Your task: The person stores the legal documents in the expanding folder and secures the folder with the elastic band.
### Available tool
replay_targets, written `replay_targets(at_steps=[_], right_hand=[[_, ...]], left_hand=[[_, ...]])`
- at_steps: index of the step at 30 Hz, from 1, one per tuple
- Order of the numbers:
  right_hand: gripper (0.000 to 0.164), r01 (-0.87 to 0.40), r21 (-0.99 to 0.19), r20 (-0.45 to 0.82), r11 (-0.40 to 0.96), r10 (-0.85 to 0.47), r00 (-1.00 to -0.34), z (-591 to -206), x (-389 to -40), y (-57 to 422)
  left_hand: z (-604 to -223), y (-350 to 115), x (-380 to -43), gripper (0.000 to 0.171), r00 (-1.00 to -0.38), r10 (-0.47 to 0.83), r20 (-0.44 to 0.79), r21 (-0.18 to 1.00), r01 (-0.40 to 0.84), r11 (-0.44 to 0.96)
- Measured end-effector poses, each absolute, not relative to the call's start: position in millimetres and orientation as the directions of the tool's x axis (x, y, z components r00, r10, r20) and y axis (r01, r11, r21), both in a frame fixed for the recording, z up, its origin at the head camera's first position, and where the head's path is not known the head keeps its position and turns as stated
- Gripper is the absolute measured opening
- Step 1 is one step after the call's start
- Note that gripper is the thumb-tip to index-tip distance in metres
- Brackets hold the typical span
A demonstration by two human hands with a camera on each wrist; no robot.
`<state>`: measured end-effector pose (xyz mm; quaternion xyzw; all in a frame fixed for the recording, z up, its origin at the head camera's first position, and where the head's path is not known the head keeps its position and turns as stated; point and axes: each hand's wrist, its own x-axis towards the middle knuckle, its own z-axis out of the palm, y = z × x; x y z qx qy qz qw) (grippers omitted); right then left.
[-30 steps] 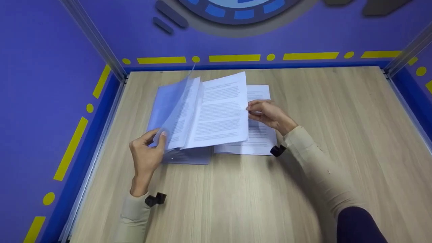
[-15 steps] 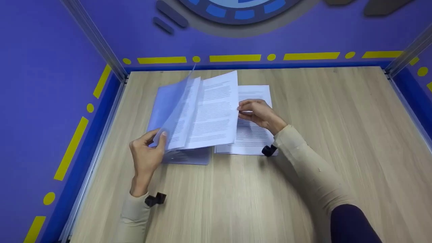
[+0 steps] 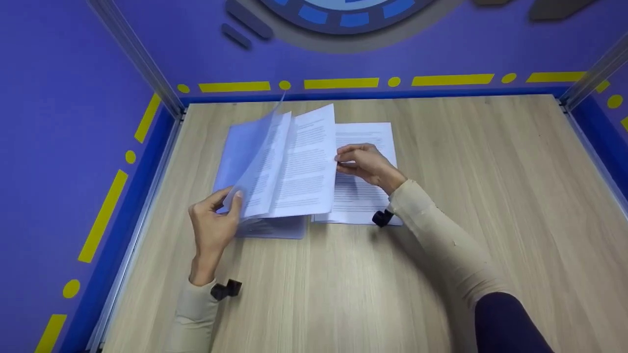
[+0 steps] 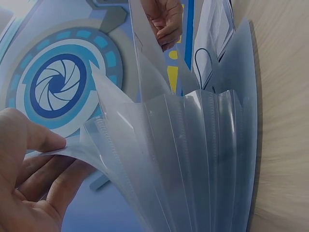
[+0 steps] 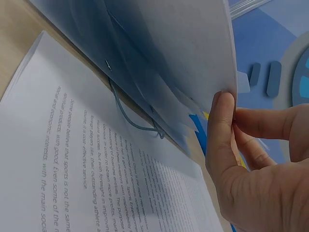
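A translucent accordion file folder (image 3: 234,149) stands fanned open on the table, its pleated pockets (image 4: 193,159) plain in the left wrist view. My left hand (image 3: 214,220) pinches the near corner of its front cover between thumb and fingers, holding it raised. Printed sheets (image 3: 309,164) stick out of one pocket to the right. Thumb and fingertips of my right hand (image 3: 367,164) pinch the outer edge of these sheets. Their inner part is hidden among the pockets. An elastic cord (image 5: 126,115) hangs in a loop from the folder's back cover.
Another stack of printed pages (image 3: 365,201) lies flat on the wooden table (image 3: 343,289), beside the folder and below my right hand. Blue panels (image 3: 441,44) with yellow marks wall off the back and both sides.
My right hand has moved left with the pinched sheets, so less of them sticks out of the folder. My left hand has stayed in place on the cover.
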<state>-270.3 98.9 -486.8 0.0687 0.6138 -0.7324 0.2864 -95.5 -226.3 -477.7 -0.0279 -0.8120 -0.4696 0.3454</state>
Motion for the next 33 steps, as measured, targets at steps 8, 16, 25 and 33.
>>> replay_targets(at_steps=[8,16,25,33], right_hand=[[0.020,0.489,-0.871,-0.450,-0.037,-0.339,-0.826,-487.4,-272.8,86.3],[0.022,0.456,-0.890,-0.420,-0.017,-0.360,-0.833,-487.9,-272.1,75.4],[0.021,0.437,-0.900,-0.403,-0.004,-0.380,-0.833,-486.2,-271.0,63.3],[0.018,0.445,-0.895,-0.402,-0.021,-0.389,-0.829,-486.7,-270.4,54.3]], left_hand=[[-476.9,-226.0,-95.7,0.013,-0.759,-0.288,0.584,0.744,0.358,0.565],[-477.1,-225.2,-94.6,0.013,-0.774,-0.283,0.566,0.756,0.351,0.552],[-476.4,-224.9,-93.5,0.014,-0.778,-0.285,0.560,0.764,0.351,0.542],[-476.5,-225.4,-93.9,0.013,-0.779,-0.277,0.562,0.762,0.358,0.540]])
